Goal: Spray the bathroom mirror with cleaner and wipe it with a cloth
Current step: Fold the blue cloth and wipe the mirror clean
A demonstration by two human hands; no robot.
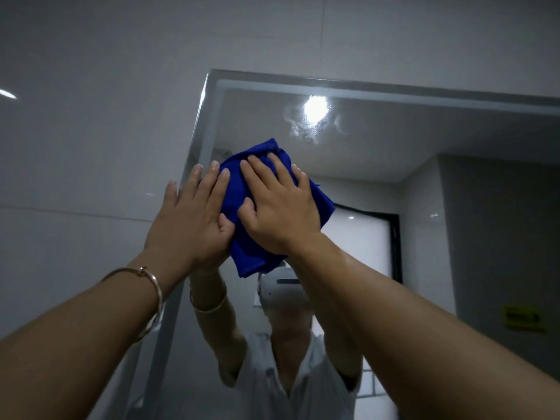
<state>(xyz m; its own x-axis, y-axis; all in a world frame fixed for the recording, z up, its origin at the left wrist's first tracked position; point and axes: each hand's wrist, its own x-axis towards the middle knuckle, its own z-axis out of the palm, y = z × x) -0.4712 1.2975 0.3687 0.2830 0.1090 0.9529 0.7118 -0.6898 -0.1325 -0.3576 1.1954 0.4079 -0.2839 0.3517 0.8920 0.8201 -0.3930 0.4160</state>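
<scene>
Flat, fingers straight and apart, the right grip (278, 207) presses the blue cloth (233, 189) against the mirror (394, 177) near its upper left corner. The left grip (188, 219), equally flat, presses its left edge. The cloth's long axis runs roughly vertical, one corner pointing up. Wet smears (297, 128) sit above.

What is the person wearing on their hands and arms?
There are no gloves on the left hand or the right hand, and no sleeves cover the forearms. A thin gold-coloured bangle with a small knob circles the left wrist. No rings or watch show.
</scene>
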